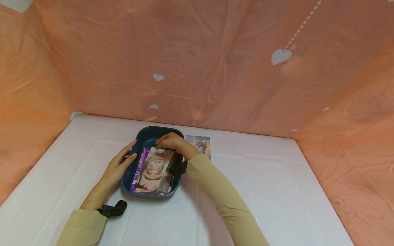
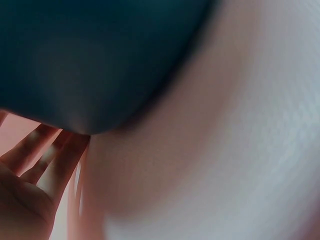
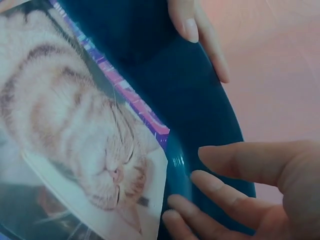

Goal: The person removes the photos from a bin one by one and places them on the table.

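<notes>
A dark blue rectangular basin with rounded corners stands on the white table. My left hand holds its left rim; the right wrist view has the thumb inside the wall and a finger outside. In the left wrist view, fingers touch the basin's outer side. A cat picture card lies face up in the basin, over a purple-edged card. My right hand reaches in over the cat card's top end. Its thumb and fingers stand apart with nothing between them, close to the card's edge.
A kitten picture card lies on the table beside the basin's right side, partly hidden by the right forearm. Orange sheeting with pale hearts rises behind and at both sides. Black wrist cameras sit on both wrists.
</notes>
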`<state>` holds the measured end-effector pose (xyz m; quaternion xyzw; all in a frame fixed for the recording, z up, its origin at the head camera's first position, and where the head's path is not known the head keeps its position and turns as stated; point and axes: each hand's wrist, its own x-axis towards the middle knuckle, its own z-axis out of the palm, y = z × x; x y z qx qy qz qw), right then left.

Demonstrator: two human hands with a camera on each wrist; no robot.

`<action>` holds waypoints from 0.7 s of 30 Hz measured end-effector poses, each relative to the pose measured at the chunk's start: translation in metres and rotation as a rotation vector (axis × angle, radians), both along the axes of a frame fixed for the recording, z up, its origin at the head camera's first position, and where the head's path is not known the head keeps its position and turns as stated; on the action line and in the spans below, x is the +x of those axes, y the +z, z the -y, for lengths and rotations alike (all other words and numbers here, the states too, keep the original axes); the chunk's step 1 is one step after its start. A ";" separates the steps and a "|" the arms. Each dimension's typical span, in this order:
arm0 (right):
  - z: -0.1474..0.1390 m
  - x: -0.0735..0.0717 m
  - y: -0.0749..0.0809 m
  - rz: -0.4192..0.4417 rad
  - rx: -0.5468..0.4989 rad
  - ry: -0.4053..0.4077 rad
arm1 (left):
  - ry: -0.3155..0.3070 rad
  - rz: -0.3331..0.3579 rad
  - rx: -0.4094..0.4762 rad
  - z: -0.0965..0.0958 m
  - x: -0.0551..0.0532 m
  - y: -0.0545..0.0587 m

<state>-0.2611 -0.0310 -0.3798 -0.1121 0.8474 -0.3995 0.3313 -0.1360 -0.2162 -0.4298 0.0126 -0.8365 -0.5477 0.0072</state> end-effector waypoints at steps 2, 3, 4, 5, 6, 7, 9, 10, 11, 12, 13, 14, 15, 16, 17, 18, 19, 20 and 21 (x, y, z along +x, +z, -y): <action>0.000 0.000 0.001 -0.014 0.014 0.021 | 0.000 -0.002 -0.001 0.000 0.000 0.000; 0.000 0.000 0.001 -0.024 0.024 0.032 | 0.000 0.001 -0.002 0.000 0.000 0.000; 0.001 0.001 0.001 -0.034 0.034 0.041 | -0.002 0.006 -0.002 0.000 0.000 0.000; 0.001 0.001 0.001 -0.039 0.038 0.049 | -0.003 0.012 -0.001 0.000 0.000 0.000; 0.001 0.001 0.001 -0.043 0.043 0.056 | -0.003 0.016 -0.003 0.000 0.000 0.001; 0.001 0.002 0.000 -0.045 0.047 0.061 | -0.003 0.021 -0.002 0.000 0.000 0.000; 0.001 0.002 0.000 -0.051 0.050 0.065 | -0.004 0.029 0.001 0.000 0.000 0.000; 0.001 0.003 0.000 -0.056 0.049 0.068 | -0.005 0.032 0.002 0.000 0.000 0.000; 0.001 0.003 0.000 -0.060 0.048 0.071 | -0.004 0.031 0.004 0.000 0.000 0.000; 0.001 0.003 0.000 -0.064 0.049 0.074 | -0.004 0.029 0.004 0.001 0.000 0.000; 0.001 0.002 -0.001 -0.069 0.049 0.077 | -0.005 0.030 0.007 0.001 0.000 0.000; 0.001 0.002 -0.001 -0.073 0.051 0.081 | -0.005 0.029 0.008 0.001 0.000 0.000; 0.000 0.002 -0.001 -0.078 0.051 0.086 | -0.005 0.028 0.008 0.001 0.000 0.000; 0.000 0.002 -0.001 -0.082 0.045 0.089 | -0.004 0.024 0.008 0.001 -0.001 -0.001; 0.000 0.002 -0.001 -0.089 0.046 0.093 | -0.004 0.020 0.011 0.001 -0.001 -0.001; -0.001 0.002 -0.001 -0.095 0.046 0.096 | -0.003 0.019 0.011 0.001 -0.001 0.000; -0.001 0.003 0.000 -0.100 0.041 0.096 | -0.003 0.015 0.013 0.001 -0.001 -0.001; -0.001 0.003 0.001 -0.105 0.035 0.094 | -0.003 0.011 0.012 0.001 -0.001 -0.001; -0.002 0.003 0.002 -0.111 0.032 0.097 | -0.002 0.008 0.014 0.000 -0.001 -0.001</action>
